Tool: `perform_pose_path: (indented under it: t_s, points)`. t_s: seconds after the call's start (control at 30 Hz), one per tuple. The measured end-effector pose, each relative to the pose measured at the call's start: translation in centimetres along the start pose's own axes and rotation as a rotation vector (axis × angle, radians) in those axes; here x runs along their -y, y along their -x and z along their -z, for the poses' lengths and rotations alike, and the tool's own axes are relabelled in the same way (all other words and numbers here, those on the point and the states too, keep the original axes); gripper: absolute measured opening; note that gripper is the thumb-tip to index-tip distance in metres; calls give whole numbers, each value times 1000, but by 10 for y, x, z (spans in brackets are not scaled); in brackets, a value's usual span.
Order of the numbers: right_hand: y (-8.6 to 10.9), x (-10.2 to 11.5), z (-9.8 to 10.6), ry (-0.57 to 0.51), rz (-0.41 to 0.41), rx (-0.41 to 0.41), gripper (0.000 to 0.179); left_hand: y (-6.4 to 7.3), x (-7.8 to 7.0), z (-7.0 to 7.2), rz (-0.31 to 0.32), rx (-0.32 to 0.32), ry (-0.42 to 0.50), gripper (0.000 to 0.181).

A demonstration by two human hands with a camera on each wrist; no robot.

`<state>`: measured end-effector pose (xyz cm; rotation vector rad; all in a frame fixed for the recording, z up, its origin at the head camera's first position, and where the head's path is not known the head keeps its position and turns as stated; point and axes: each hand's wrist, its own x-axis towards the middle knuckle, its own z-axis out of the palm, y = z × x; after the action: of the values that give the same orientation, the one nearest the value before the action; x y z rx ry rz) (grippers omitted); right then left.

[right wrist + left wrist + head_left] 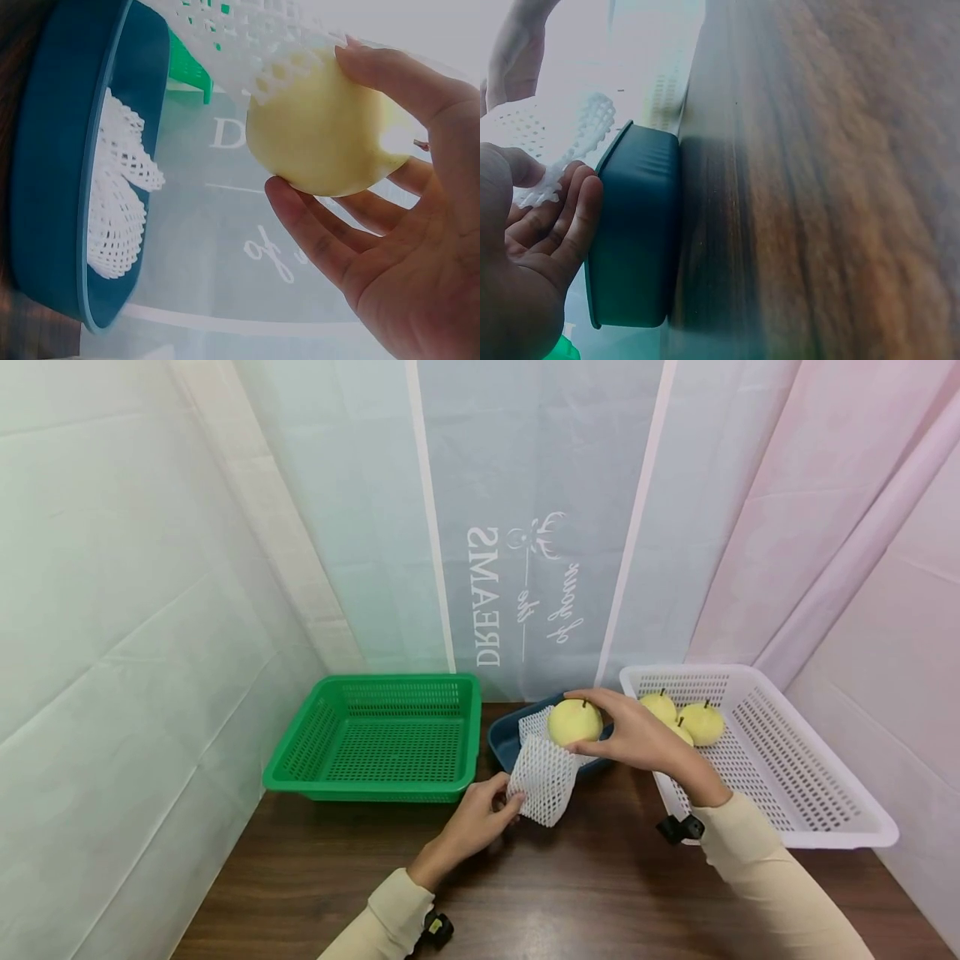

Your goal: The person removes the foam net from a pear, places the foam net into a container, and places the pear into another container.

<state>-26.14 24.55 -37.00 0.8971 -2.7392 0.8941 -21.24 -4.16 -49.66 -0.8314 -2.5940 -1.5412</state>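
Note:
A pale yellow pear (574,722) with a short dark stem is held by my right hand (637,735), its thumb and fingers around the fruit. My left hand (480,814) pinches a white foam net sleeve (543,781) by its edge. In the right wrist view the mouth of the sleeve overlaps one end of the pear (322,127), opposite the stem. Both are above a dark blue tray (504,739), in which more white foam nets (116,202) lie.
At the left stands a green perforated basket (375,795). On the right, a white perforated basket (817,760) holds several yellow pears (702,724) in its far left corner. A printed cloth (525,460) hangs behind the dark wooden table (525,893).

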Motion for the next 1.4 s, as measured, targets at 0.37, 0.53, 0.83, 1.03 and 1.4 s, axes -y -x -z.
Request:
perform_pose_path:
  t_s: [0.37,0.53,0.83,1.03,1.4]
  points:
    - [-2,-9,8,-14,-41,-31,80,-4,-8,-1,-32,-61,-15,5]
    - [-2,-14,11,8,-55,-48,78,-7,-10,-2,-32,-85,-20,4]
    - [-1,-24,18,-54,-85,-78,75,-13,-12,-3,-50,-134,-38,6]
    - [1,-32,23,-72,-114,-81,75,-19,-15,-5,-57,-150,-40,11]
    - [2,-47,33,-54,-183,-85,75,-33,-16,-9,-45,-167,-8,9]
